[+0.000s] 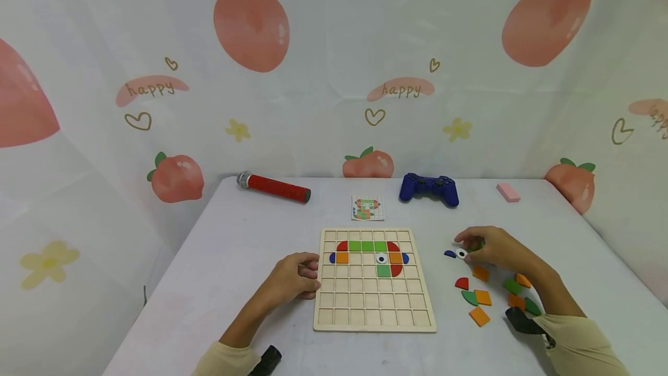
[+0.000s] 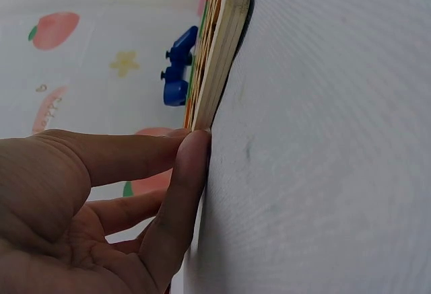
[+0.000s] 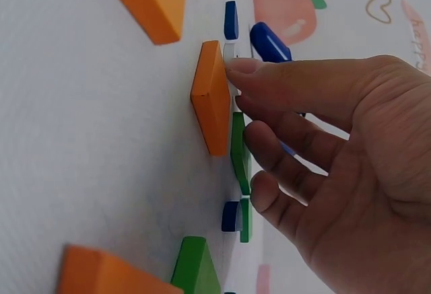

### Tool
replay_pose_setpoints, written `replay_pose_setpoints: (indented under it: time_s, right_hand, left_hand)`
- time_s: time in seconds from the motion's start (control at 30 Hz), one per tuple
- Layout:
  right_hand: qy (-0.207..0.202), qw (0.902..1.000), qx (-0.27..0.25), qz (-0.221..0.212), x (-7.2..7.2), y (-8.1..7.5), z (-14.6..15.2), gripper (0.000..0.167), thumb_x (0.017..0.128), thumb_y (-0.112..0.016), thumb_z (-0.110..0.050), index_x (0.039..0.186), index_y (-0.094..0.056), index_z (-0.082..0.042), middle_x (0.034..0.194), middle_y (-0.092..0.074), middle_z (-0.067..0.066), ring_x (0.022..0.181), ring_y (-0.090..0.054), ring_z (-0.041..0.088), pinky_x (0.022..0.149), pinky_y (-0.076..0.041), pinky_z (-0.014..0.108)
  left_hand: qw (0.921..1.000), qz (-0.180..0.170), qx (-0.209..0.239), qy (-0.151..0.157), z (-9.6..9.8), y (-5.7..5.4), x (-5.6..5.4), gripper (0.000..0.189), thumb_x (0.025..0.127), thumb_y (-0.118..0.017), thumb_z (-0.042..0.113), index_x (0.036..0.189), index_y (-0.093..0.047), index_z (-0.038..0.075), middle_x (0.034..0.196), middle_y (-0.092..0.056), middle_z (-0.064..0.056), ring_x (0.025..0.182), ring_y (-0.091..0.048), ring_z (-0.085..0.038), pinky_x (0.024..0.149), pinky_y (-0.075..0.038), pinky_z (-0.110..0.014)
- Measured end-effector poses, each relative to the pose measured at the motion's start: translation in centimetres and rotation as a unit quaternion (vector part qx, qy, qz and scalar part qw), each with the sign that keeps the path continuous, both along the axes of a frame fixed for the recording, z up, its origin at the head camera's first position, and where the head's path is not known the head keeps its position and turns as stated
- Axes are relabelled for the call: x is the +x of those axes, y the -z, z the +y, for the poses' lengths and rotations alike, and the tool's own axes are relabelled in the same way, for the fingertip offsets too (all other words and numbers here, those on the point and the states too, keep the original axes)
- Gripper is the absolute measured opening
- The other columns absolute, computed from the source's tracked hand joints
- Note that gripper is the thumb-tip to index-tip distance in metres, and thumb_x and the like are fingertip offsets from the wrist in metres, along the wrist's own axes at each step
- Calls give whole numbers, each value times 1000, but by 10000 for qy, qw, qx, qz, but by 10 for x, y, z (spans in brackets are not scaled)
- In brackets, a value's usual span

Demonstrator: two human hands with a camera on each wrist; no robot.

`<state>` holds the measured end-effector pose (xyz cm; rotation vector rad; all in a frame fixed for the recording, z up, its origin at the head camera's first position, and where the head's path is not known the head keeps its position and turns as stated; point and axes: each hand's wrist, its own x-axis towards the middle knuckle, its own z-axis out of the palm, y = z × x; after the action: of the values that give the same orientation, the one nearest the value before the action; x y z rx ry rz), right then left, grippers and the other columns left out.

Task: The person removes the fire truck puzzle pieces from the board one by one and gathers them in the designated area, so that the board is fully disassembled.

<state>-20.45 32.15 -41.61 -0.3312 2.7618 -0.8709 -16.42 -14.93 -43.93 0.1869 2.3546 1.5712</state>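
A square wooden grid board [image 1: 348,302] lies on the table, its upper cells filled with red, green, orange and blue tiles and one eye tile [image 1: 381,258]. At its left edge, my left hand [image 1: 292,276] pinches the rim between thumb and finger; the left wrist view shows the fingertips [image 2: 192,149] at the board's corner. To the right of the board, my right hand [image 1: 493,246] pinches a white eye tile [image 1: 461,253] between thumb and forefinger, low over the tabletop. A blue half-round tile [image 1: 450,254] lies beside it. Green tiles [image 3: 240,149] are partly under that hand.
Loose orange squares [image 1: 479,316], a red quarter-round [image 1: 461,283] and green pieces [image 1: 469,297] lie scattered near the right forearm. Behind the board are a pattern card [image 1: 367,208], a red microphone [image 1: 276,187], a blue game controller [image 1: 429,189] and a pink block [image 1: 508,192].
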Motion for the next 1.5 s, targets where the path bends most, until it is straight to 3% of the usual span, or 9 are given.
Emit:
replay_pose_setpoints:
  time_s: [0.47,0.73,0.93,1.27,1.5]
  right_hand:
    - [-64,9999,112,9,1,1,-1,34,89,-84,-23,117,-77,-5,112,-73,5,97,-62,21,85,-57,33]
    - [-147,9999,5,53,2,3,-1,31,87,-83,-17,116,-78,-8,110,-72,3,96,-58,22,83,-54,34]
    - [-121,9998,126,4,2,3,-2,30,89,-83,-22,115,-78,-8,113,-72,5,98,-60,22,86,-56,35]
    - [-37,9996,96,244,5,-1,-9,34,90,-84,-30,115,-77,-8,106,-71,1,92,-59,19,76,-55,25]
    - [-179,9984,-140,512,7,-5,-25,29,89,-84,-26,112,-78,-9,102,-71,-1,91,-58,18,73,-53,23]
  left_hand:
    - [10000,28,6,-6,0,-3,2,59,86,-80,-6,142,-58,-7,116,-63,-14,95,-64,-21,72,-68,-35]
    - [10000,11,30,-9,0,-2,2,60,86,-80,-6,142,-58,-7,117,-63,-14,95,-65,-21,72,-68,-36]
    - [10000,29,75,0,-1,0,2,59,86,-79,-6,141,-58,-8,117,-62,-14,96,-64,-21,72,-68,-35]
    - [10000,39,13,11,0,-2,2,59,87,-79,-5,142,-57,-7,118,-63,-14,97,-64,-21,71,-67,-32]
    - [10000,35,-33,-14,0,-2,2,60,87,-80,-6,142,-58,-7,117,-63,-14,96,-64,-21,71,-67,-33]
